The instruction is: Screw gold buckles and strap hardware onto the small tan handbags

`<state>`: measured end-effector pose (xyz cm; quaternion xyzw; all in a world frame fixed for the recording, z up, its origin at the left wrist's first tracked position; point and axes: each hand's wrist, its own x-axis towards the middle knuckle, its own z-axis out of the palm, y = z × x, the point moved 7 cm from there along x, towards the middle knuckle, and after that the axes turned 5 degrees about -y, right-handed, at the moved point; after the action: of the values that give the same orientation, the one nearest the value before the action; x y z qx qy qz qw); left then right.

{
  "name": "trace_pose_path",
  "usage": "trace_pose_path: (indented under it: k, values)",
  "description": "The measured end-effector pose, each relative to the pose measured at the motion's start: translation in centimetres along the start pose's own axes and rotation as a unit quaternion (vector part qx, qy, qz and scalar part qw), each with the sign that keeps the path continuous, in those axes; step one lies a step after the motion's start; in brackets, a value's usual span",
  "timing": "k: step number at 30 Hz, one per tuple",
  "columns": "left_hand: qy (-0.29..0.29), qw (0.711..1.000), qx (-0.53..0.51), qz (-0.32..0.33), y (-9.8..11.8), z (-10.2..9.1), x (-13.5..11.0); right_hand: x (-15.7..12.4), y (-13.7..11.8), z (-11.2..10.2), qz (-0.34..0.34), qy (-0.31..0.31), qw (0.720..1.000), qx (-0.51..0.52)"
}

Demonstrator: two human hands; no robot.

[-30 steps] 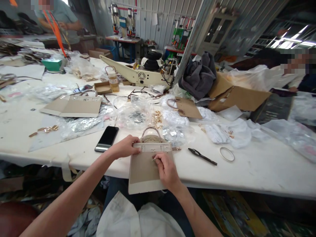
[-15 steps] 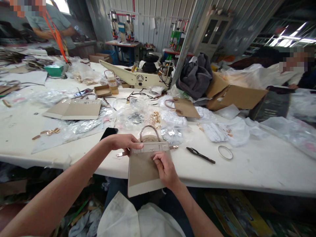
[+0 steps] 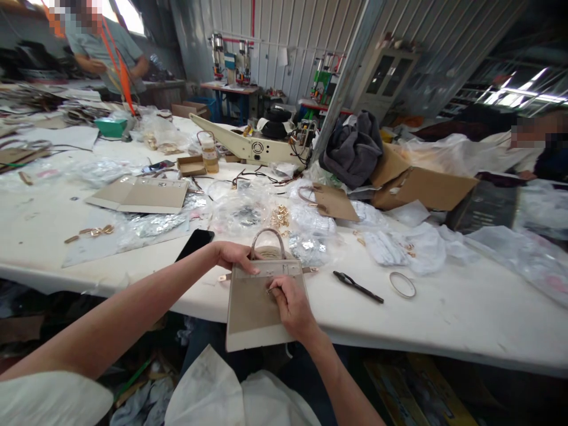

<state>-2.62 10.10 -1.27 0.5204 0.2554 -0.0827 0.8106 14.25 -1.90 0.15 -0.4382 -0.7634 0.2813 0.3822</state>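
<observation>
A taupe bag panel (image 3: 248, 313) with a looped handle (image 3: 267, 232) and small metal-tipped side straps leans over the table's front edge toward my lap. My left hand (image 3: 237, 257) grips its top left corner, thumb on the front face and fingers behind. In front of the panel, my right hand (image 3: 290, 305) is closed in a pinch, with a small item between thumb and fingertips that is too small to name. Behind the handle lies a roll of tape (image 3: 270, 253), partly hidden. A black phone (image 3: 195, 241) rests beside my left wrist.
To the right lie a dark pen-like tool (image 3: 358, 287) and a ring-shaped roll (image 3: 403, 284). Gold metal fittings (image 3: 280, 218) and plastic bags sit behind the panel. Another panel (image 3: 139, 194) lies left. A cardboard box (image 3: 426, 177) stands back right. A co-worker (image 3: 110, 59) stands far left.
My right hand has moved slightly left and down across the panel, still pinched. My left hand keeps its hold at the corner. The whole view has shifted a little.
</observation>
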Motion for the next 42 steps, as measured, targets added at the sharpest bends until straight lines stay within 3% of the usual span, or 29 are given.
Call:
trace_pose_path:
  k: [5, 12, 17, 20, 27, 35, 42]
  values:
    - [0.032, 0.999, 0.019, -0.020, -0.3, -0.7, 1.4, 0.2, 0.0, 0.1, 0.004, -0.012, 1.000, -0.010]
    - [0.025, 0.999, 0.015, -0.027, -0.9, -0.8, 2.0, 0.4, -0.2, 0.1, 0.004, -0.016, 1.000, -0.013]
    - [0.041, 0.999, 0.005, -0.021, -1.3, -0.9, 2.4, -0.2, -0.2, -1.1, 0.009, 0.065, 0.997, 0.033]
    - [0.051, 0.998, -0.016, -0.018, -1.6, -1.0, 2.4, -0.2, -0.6, -1.7, 0.001, 0.105, 0.994, -0.003]
    - [0.044, 0.998, -0.038, -0.013, -1.9, -1.0, 2.2, 0.2, -1.3, -0.8, -0.022, 0.072, 0.991, -0.115]
    - [0.035, 0.999, -0.026, 0.000, -1.7, -1.0, 2.3, -0.1, -0.9, -0.4, -0.020, 0.071, 0.988, -0.137]
    - [0.062, 0.998, -0.015, -0.012, -1.9, -1.3, 2.7, -0.2, -0.9, -0.4, -0.013, 0.077, 0.988, -0.133]
